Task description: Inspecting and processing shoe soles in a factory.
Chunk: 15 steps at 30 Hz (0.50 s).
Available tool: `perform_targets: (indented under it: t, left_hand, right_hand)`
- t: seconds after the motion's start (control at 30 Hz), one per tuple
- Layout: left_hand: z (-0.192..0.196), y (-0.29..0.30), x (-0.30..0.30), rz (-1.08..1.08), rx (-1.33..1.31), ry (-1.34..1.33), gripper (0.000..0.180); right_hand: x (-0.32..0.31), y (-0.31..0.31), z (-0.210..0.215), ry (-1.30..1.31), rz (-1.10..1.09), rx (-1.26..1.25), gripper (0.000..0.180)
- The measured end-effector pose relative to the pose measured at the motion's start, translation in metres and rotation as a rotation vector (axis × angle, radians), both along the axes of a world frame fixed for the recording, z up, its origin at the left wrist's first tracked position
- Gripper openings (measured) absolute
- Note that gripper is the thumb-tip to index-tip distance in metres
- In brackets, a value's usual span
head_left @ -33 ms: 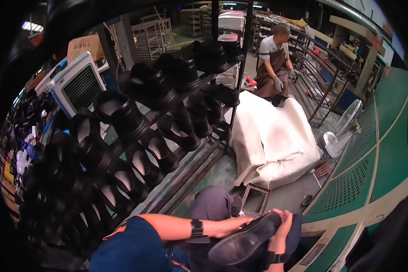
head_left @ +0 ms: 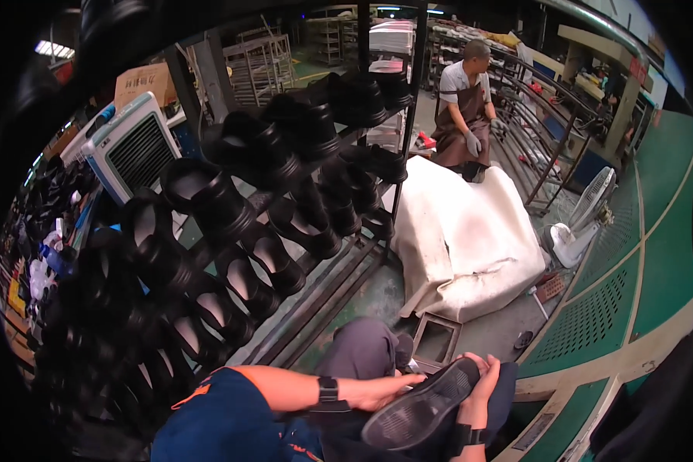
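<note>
A black shoe is held over my lap, its dark ridged sole turned up toward me. Around its far right end wraps my right hand, with fingertips showing over the edge. My left hand reaches in from the left, closed, at the shoe's upper side. A small pale, metallic-looking bit shows by its fingertips, too little of it to name. The shoe hides part of these fingers. Both wrists wear black bands.
Left of me stands a rack with rows of black shoes. Ahead are a cloth-covered block and a square metal frame. Green perforated panels line the right. A seated person in apron and gloves is beyond, near a fan.
The shoe and both hands have shifted slightly to the right. The pale bit by my left fingertips shows a little more.
</note>
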<state>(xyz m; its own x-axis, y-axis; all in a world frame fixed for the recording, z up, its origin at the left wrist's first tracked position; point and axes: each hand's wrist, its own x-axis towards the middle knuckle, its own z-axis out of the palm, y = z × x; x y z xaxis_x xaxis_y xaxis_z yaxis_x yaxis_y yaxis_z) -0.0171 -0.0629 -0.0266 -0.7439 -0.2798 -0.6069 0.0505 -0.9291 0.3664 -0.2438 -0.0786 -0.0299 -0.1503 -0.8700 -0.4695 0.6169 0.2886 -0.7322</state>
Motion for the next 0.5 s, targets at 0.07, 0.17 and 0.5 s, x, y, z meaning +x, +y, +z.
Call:
perform_targets:
  t: [0.07,0.17,0.5]
  left_hand:
    - [0.005,0.028,0.016,0.078,0.294,0.224,0.054]
    - [0.007,0.039,0.033,0.164,0.302,0.388,0.055]
    - [0.002,0.064,0.056,0.111,0.089,0.404,0.070]
  right_hand:
    - [0.005,-0.003,-0.005,-0.042,0.024,0.036,0.062]
    - [0.024,0.011,-0.015,-0.151,-0.106,-0.159,0.062]
    - [0.055,0.023,0.014,-0.036,-0.085,-0.402,0.052]
